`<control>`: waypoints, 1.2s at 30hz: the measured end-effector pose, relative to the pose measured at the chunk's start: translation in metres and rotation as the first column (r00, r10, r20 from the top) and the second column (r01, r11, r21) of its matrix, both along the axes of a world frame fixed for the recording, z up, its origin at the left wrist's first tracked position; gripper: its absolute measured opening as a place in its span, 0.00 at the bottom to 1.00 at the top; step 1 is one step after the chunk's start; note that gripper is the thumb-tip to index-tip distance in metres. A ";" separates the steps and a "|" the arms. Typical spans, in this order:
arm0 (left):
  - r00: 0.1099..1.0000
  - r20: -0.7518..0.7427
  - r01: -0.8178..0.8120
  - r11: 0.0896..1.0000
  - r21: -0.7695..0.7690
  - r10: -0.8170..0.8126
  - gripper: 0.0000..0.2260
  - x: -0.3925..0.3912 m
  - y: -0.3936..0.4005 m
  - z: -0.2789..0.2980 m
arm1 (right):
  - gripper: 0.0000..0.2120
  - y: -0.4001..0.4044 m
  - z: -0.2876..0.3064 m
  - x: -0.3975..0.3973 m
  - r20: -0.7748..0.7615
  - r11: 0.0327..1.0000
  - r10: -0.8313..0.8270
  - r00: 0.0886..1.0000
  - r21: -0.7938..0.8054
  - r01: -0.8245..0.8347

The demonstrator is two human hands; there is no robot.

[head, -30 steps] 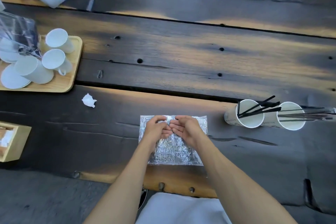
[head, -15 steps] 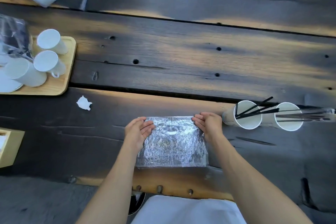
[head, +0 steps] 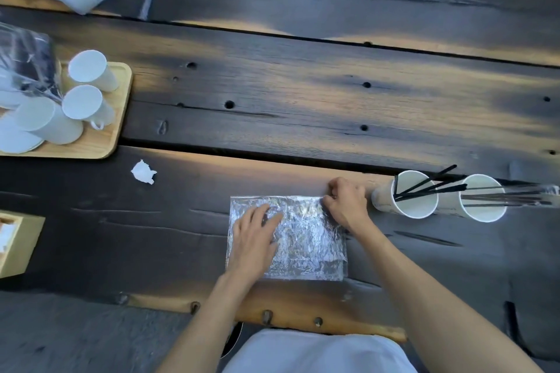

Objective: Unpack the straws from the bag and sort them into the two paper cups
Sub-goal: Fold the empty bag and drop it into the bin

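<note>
Grip state: right hand (head: 345,203) is pinched shut on the far right corner of the crinkled clear bag (head: 306,239); left hand (head: 253,239) is laid flat and open on the bag's left half, nothing held. Bag is spread flat on the bench (head: 303,100), apparently empty, though the crinkles hide detail. Black straws (head: 430,186) are already seen in the near paper cup (head: 406,194), just right of the bag, and in the far paper cup (head: 481,198), one cup further right. Sorting is judged nearly done. Risks: a sideways tug on the bag, or the right elbow swung outward, could knock the light cups, top-heavy with leaning straws. A straw left inside could be missed.
</note>
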State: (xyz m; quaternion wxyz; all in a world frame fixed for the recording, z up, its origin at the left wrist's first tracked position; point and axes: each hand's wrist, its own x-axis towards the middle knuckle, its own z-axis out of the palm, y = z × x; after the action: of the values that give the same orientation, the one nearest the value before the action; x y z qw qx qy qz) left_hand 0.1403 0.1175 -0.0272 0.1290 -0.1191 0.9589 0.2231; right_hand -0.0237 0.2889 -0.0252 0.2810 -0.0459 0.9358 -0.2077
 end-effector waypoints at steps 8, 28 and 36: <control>0.965 0.252 0.102 0.988 -0.119 -0.069 0.33 0.004 0.004 -0.004 | 0.10 0.009 0.000 -0.003 0.164 0.996 -0.078 0.983 0.058 0.070; 0.969 0.236 0.113 0.977 -0.178 -0.069 0.33 0.006 -0.001 -0.003 | 0.14 0.017 0.014 -0.004 0.418 0.855 -0.283 0.863 -0.297 0.424; 0.962 0.271 0.009 0.983 -0.183 0.042 0.34 -0.006 0.016 -0.002 | 0.08 0.041 0.027 0.042 0.602 0.815 -0.210 0.770 -0.328 0.478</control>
State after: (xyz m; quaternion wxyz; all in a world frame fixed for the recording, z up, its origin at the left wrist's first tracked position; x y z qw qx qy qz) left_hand 0.1343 0.1338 -0.0290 0.2471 -0.1683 0.9471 0.1168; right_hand 0.0178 0.3298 0.0015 0.4687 0.1264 0.7317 -0.4785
